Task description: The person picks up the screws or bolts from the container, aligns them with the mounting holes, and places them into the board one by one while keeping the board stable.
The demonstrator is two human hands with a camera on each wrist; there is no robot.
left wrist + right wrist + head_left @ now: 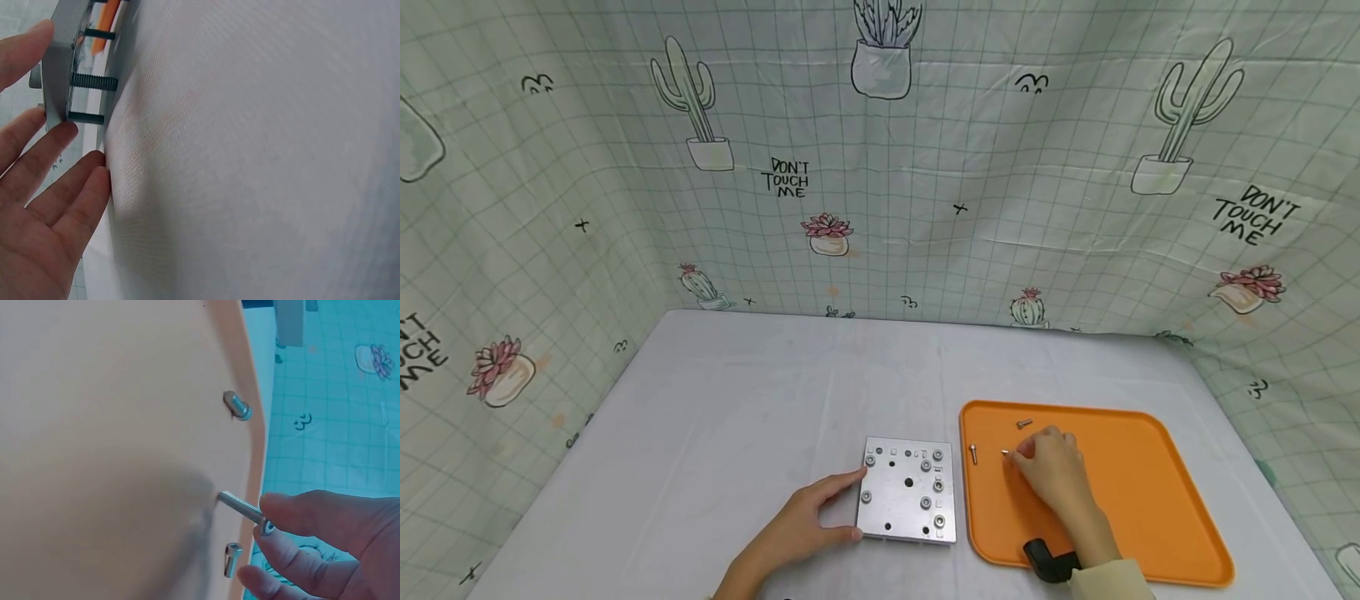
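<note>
A pale cloth [925, 158], printed with a grid and potted cacti, hangs beyond the far edge of the white counter [745, 392] and down both sides. The plate [895, 507] lies on the near part, just left of the orange tray [1150, 500]. The left hand [805, 521] rests on the plate's left edge, thumb and fingers spread and fairly straight. Over the tray's left part, the right hand [1054, 471] pinches a screw [240, 507] by its head, thumb and finger nearly together; two loose screws [973, 454] lie nearby.
</note>
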